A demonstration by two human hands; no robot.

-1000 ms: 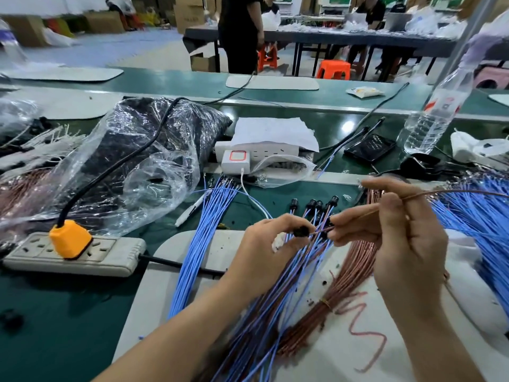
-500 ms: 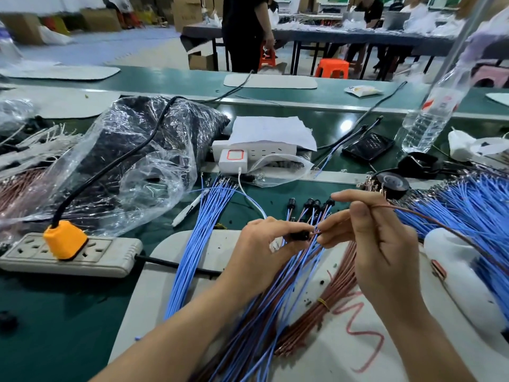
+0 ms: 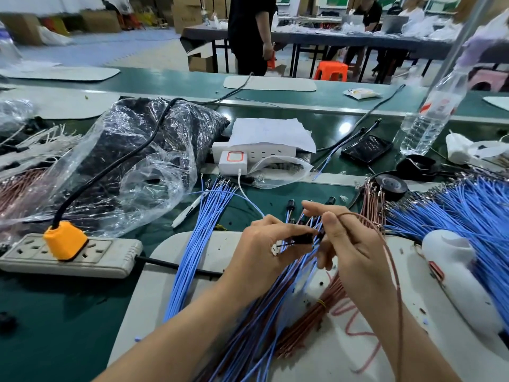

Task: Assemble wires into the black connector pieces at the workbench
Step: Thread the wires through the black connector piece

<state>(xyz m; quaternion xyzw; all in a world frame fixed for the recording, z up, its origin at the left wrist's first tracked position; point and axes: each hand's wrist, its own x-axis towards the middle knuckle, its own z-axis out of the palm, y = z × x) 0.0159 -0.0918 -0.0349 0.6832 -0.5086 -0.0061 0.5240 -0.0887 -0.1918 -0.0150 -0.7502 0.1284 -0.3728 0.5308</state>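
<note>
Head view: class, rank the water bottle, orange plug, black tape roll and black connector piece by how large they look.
1. water bottle, largest despite standing farthest back
2. orange plug
3. black tape roll
4. black connector piece, partly hidden in the left hand

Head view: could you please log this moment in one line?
left hand grips black connector | right hand pinches brown wire | insertion not confirmed

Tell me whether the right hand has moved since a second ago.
Yes. The right hand has come leftward and nearer the person, uncovering the black tape roll it hid before.
</note>
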